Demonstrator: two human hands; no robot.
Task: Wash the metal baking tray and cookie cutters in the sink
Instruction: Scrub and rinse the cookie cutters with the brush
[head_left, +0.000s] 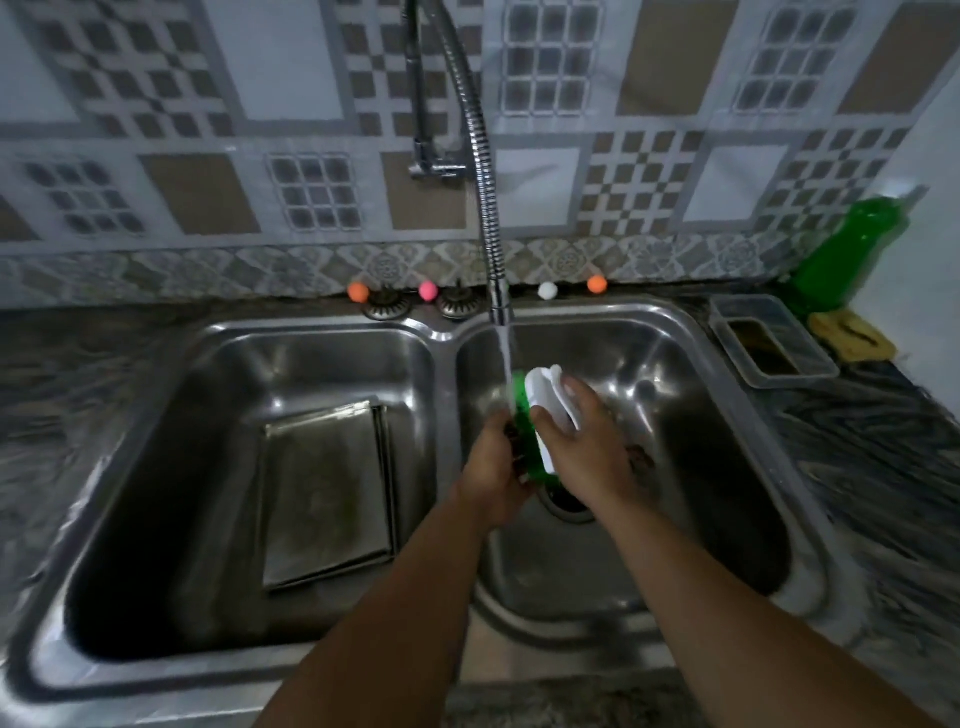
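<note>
Metal baking tray (327, 493) left of hands (540, 457)

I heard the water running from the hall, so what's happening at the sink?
A person is washing up at a double sink. The right hand grips a white-and-green scrubbing brush under the running faucet over the right basin, while the left hand holds something small and dark against it. The metal baking tray lies in the left basin, untouched.
</note>
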